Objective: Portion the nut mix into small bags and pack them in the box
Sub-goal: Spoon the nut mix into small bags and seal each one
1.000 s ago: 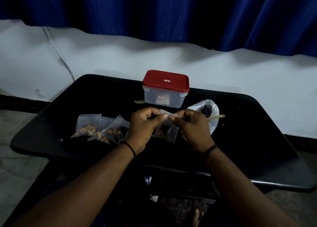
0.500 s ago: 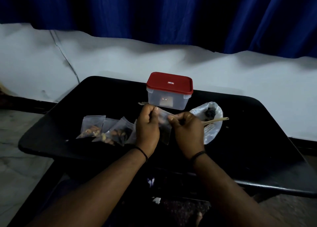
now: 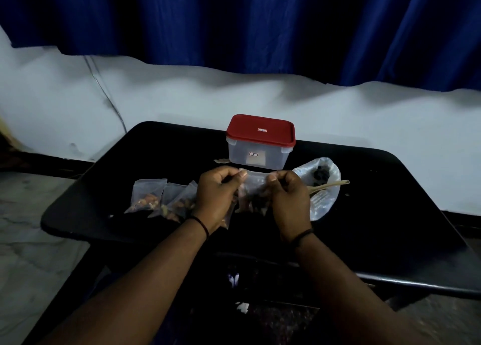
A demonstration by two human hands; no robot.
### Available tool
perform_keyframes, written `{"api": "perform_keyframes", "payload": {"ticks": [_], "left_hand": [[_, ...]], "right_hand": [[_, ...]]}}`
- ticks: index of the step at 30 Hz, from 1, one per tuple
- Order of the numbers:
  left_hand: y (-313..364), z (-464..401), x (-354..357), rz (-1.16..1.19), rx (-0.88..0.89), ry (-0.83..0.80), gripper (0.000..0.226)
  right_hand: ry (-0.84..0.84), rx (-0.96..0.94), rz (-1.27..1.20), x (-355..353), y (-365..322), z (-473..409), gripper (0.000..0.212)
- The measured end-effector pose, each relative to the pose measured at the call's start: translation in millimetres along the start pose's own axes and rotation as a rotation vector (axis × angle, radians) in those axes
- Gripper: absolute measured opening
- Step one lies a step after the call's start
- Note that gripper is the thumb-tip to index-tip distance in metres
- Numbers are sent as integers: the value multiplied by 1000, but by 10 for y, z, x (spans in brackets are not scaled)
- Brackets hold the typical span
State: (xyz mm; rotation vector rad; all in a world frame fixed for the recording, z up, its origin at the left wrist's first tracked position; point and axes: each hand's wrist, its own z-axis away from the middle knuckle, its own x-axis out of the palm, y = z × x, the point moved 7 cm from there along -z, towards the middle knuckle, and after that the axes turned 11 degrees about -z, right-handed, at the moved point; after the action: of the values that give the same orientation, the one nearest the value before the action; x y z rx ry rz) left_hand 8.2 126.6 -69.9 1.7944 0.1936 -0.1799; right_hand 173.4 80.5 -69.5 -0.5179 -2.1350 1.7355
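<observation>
Left hand (image 3: 217,192) and right hand (image 3: 287,195), knuckles up, pinch the top corners of a clear small bag (image 3: 253,192), nuts dark at its 6 o'clock.

Both forearms bare, no sleeves in view. Left hand (image 3: 217,192): thin black band (image 3: 201,223) round the wrist, looks like a cord or hair-tie type, plain, no markings readable. Right hand (image 3: 289,199): similar thin black wrist band (image 3: 303,236), same plain look. No rings, no watch, no gloves seen on either hand. Short fingernails, unpainted as far as the dim light shows.
</observation>
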Motion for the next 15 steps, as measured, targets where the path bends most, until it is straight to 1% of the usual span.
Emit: {"api": "perform_keyframes", "payload": {"ticks": [3, 5, 7, 9, 11, 13, 15], "left_hand": [[16, 47, -56, -130, 52, 21, 17], [-21, 79, -123, -319, 71, 18, 17], [-103, 91, -186, -581, 71, -21, 16], [-240, 76, -233, -741, 46, -85, 20], [-334, 66, -244, -821, 27, -129, 25], [-355, 61, -242, -866, 51, -132, 26], [-349, 54, -242, -883, 74, -119, 24]], "right_hand": [[34, -74, 142, 16, -34, 73, 15], [17, -74, 226, 39, 19, 99, 12], [-26, -1, 330, 83, 177, 75, 10], [-76, 63, 351, 170, 298, 67, 12], [-71, 64, 362, 231, 357, 57, 12], [-68, 118, 398, 270, 399, 52, 12], [-107, 145, 476, 309, 397, 40, 20]]}}
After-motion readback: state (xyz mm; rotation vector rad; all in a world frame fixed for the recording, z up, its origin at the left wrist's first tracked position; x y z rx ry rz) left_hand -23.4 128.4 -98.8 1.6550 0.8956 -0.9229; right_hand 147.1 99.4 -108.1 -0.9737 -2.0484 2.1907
